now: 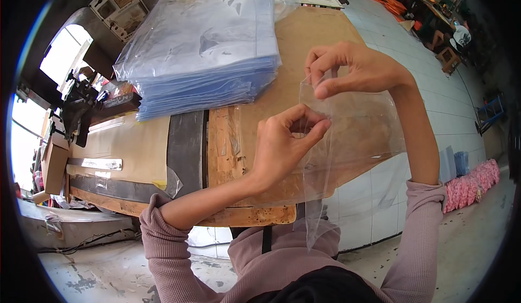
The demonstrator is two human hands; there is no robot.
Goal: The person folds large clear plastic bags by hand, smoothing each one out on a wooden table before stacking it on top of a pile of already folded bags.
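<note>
Left hand [285, 143] is curling thumb and forefinger into a closed pinch, forearm entering from the near left. Right hand [353, 67] is raised farther out, its fingers [325, 90] pinching downward, wrist bent, forearm rising from the near right.

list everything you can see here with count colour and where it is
clear plastic bag: one, transparent, held up between both hands over the table's near right edge
stack of plastic bags: one tall pile, clear bluish, far left of the table
worktable: one, brown board top with worn wooden near edge, centre
black machine: one, left of the table
cardboard box: one, brown, far left edge
pink bundles: one heap, on the floor at right
floor tiles: white, right side
sleeves: two, dusty pink, lower edge
left hand: pinching the bag's edge
right hand: pinching the bag's top edge
</note>
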